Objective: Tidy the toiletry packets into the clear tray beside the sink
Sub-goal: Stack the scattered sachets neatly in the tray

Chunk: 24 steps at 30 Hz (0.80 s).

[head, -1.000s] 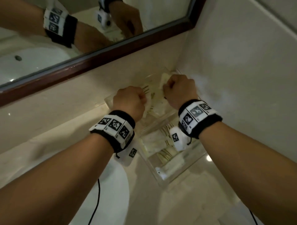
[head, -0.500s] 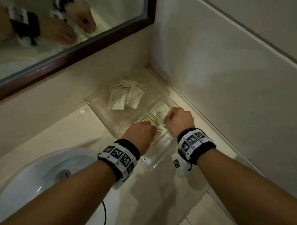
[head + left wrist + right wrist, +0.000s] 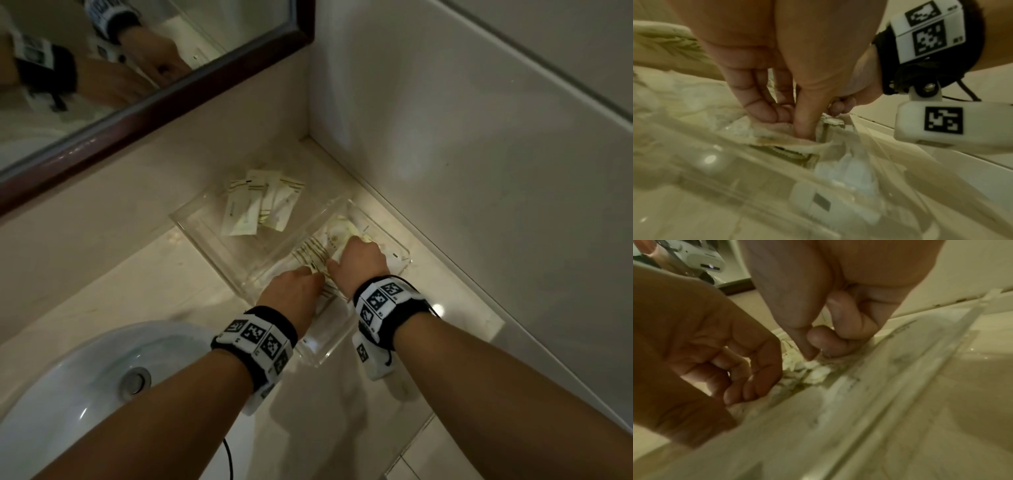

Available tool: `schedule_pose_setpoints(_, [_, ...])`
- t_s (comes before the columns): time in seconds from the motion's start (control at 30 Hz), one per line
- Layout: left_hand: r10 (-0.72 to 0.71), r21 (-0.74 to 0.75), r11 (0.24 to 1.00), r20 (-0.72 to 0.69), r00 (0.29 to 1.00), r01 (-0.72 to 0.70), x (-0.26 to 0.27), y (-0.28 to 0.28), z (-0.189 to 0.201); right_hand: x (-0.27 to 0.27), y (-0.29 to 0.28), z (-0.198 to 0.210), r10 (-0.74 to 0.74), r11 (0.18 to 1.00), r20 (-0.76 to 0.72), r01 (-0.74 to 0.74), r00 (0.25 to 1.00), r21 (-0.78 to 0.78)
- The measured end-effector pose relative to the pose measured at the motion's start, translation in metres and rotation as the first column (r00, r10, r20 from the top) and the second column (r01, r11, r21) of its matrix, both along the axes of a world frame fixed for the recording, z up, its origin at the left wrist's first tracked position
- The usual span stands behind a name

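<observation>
A clear two-part tray [image 3: 383,233] stands in the counter corner. Three pale packets [image 3: 260,205] lean together in its far part. In the near part lie several striped packets [image 3: 311,253], and both hands are down among them. My left hand [image 3: 308,277] pinches a packet's edge [image 3: 777,139] between thumb and fingers [image 3: 764,110]. Beside it my right hand [image 3: 356,257] pinches crumpled white packets [image 3: 816,369] between thumb and forefinger. The left hand [image 3: 735,378] shows curled in the right wrist view.
A white sink [image 3: 85,377] with a metal drain [image 3: 137,380] lies at the near left. A dark-framed mirror [image 3: 154,113] hangs on the back wall, and a tiled wall [image 3: 479,171] closes the right side. Bare counter [image 3: 120,294] lies left of the tray.
Both hands came back from the tray's far part, where three packets now stand, and went down into the near part, gripping packets there. The head view swung left, showing the sink.
</observation>
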State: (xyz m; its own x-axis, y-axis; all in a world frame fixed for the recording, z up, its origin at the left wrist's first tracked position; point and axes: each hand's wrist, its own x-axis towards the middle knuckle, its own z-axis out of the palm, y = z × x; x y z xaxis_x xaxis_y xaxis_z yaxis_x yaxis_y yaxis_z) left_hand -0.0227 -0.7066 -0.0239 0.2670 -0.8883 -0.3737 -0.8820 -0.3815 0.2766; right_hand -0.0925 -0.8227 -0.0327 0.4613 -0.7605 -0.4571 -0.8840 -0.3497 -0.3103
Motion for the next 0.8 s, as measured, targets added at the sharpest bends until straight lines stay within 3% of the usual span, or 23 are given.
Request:
schedule_pose_setpoints(0.13, [0.045,-0.021,0.999,-0.051,0.998,-0.046,0.010,-0.002,0.006,0.004,-0.009,0.010,-0.003,1.000,0.007,0.003,1.000,0.011])
schedule_pose_setpoints(0.23, [0.185,-0.101,0.976,-0.092,0.978,-0.194,0.032,-0.008,0.020,0.018,-0.020,0.026,0.019,0.999,0.062,-0.017,0.998,-0.039])
schedule_pose_setpoints(0.37, [0.399,-0.295,0.866,-0.079,0.913,-0.404,0.074,-0.015,0.040,0.054,-0.028,0.051,0.114,0.993,0.240,-0.100,0.964,-0.068])
schedule_pose_setpoints(0.47, [0.527,-0.348,0.779,-0.091,0.845,-0.523,0.105,-0.017,0.044,0.083,-0.027,0.057,0.219,0.975,0.327,-0.193,0.919,-0.110])
schedule_pose_setpoints(0.6, [0.571,-0.296,0.765,-0.100,0.815,-0.572,0.128,-0.015,0.036,0.113,-0.022,0.053,0.324,0.946,0.348,-0.302,0.880,-0.118])
schedule_pose_setpoints(0.7, [0.611,-0.181,0.770,-0.069,0.789,-0.612,0.134,-0.014,0.028,0.128,-0.019,0.046,0.365,0.930,0.310,-0.362,0.878,-0.071])
schedule_pose_setpoints(0.8, [0.623,-0.172,0.762,-0.069,0.779,-0.624,0.139,-0.016,0.023,0.135,-0.017,0.037,0.382,0.924,0.267,-0.375,0.885,-0.077])
